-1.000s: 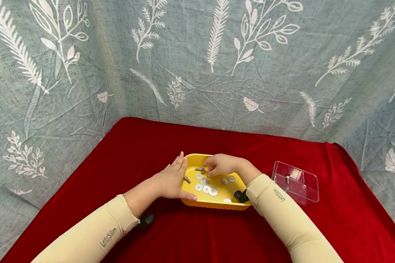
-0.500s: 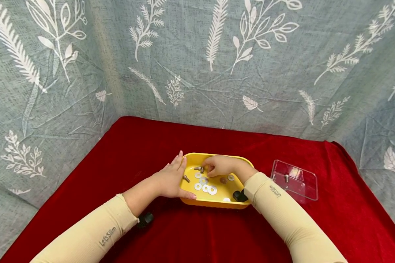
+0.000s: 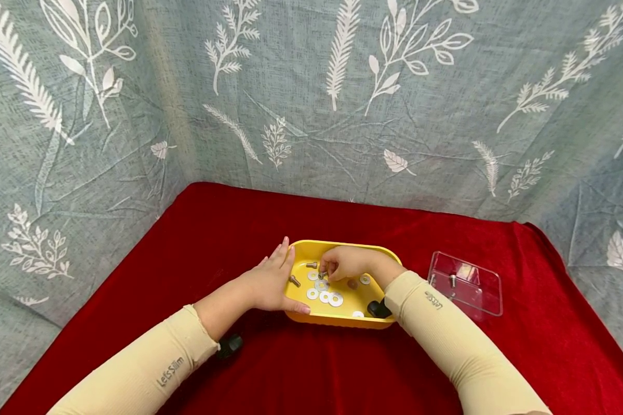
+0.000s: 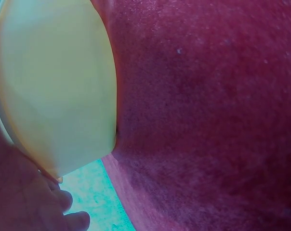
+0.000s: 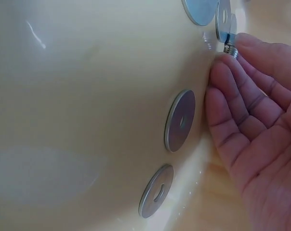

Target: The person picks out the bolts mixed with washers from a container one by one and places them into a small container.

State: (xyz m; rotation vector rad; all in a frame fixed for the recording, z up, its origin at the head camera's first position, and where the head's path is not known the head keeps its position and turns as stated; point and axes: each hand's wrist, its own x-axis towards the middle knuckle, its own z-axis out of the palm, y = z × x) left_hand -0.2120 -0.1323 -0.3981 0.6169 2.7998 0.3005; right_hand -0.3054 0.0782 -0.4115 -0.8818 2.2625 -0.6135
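Observation:
A yellow tray (image 3: 363, 323) holds several flat washers (image 3: 335, 299) and a few bolts. My left hand (image 3: 271, 285) lies along its left end with straight fingers, thumb over the front rim. In the left wrist view, its fingertips (image 4: 63, 199) show below the tray wall (image 4: 54, 91). Inside the tray, my right hand (image 3: 345, 262) pinches a small bolt (image 3: 322, 275) between thumb and finger; its thread (image 5: 231, 50) shows in the right wrist view, close to a washer (image 5: 223, 19). One bolt (image 3: 312, 265) lies just left of these fingers, another bolt (image 3: 295, 281) near the left end.
Right of the yellow tray stands a clear plastic box (image 3: 490, 294) with a bolt (image 3: 453, 280) in it. Red cloth (image 3: 228, 230) covers the table, and a patterned grey curtain (image 3: 311, 144) hangs behind it. Loose washers (image 5: 180, 120) lie below my right palm.
My right fingers have pinched one bolt and drawn it slightly toward me, away from the bolt beside it. The left hand has stayed at the tray's end.

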